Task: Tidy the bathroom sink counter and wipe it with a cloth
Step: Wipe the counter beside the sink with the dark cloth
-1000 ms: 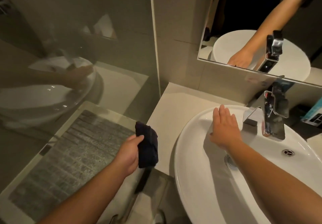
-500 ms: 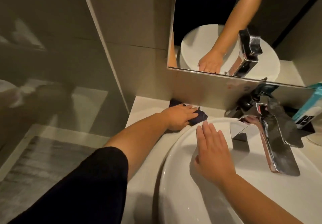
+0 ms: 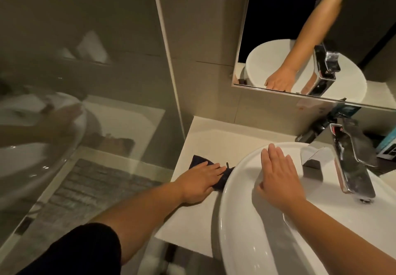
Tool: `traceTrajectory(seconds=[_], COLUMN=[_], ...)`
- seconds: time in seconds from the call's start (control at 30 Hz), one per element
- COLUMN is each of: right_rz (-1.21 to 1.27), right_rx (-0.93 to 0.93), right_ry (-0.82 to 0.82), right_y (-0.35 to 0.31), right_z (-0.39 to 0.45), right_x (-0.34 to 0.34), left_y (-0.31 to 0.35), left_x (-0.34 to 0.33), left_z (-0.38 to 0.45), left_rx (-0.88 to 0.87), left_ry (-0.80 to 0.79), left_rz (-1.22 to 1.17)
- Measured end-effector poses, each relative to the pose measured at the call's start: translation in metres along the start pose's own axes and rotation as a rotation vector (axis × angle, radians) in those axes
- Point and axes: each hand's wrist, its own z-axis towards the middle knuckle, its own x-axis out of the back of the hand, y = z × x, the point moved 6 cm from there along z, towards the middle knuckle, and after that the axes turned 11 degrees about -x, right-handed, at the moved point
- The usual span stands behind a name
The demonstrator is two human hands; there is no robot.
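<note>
My left hand (image 3: pixel 200 180) presses flat on a dark navy cloth (image 3: pixel 198 160) that lies on the pale counter (image 3: pixel 214 140), right against the left rim of the white basin (image 3: pixel 235 221). Most of the cloth is hidden under the hand; only its far corner and its right edge show. My right hand (image 3: pixel 277 180) rests palm down with fingers together on the inner left slope of the basin, holding nothing.
A chrome faucet (image 3: pixel 351 163) juts over the basin at the right. A teal box (image 3: pixel 391 144) stands at the far right of the counter. The mirror (image 3: pixel 300 39) hangs above, and a glass shower panel (image 3: pixel 85 82) borders the counter on the left.
My left hand carried the cloth from beyond the counter's front edge to the back wall, then drew it toward me along the basin's left rim. The right hand stayed on the basin.
</note>
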Motion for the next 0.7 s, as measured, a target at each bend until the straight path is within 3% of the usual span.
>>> traceTrajectory(seconds=[0.2, 0.43, 0.57, 0.63, 0.7], right_rz=[-0.02, 0.021, 0.225, 0.417, 0.612], right_rx=[0.018, 0.082, 0.093, 0.052, 0.034], right_ry=[-0.115, -0.199, -0.126, -0.228, -0.375], right_y=[0.001, 0.005, 0.017, 0.027, 0.035], right_z=[-0.001, -0.021, -0.078, -0.117, -0.158], right_x=[0.006, 0.02, 0.028, 0.032, 0.036], left_y=[0.085, 0.153, 0.188, 0.209, 0.226], left_x=[-0.042, -0.05, -0.054, -0.055, -0.045], left_z=[-0.103, -0.134, -0.153, -0.165, -0.169], left_rx=[0.196, 0.39, 0.706, 0.861, 0.923], left_ry=[0.013, 0.044, 0.279, 0.404, 0.506], left_rz=[-0.058, -0.206, -0.791, -1.06, -1.168])
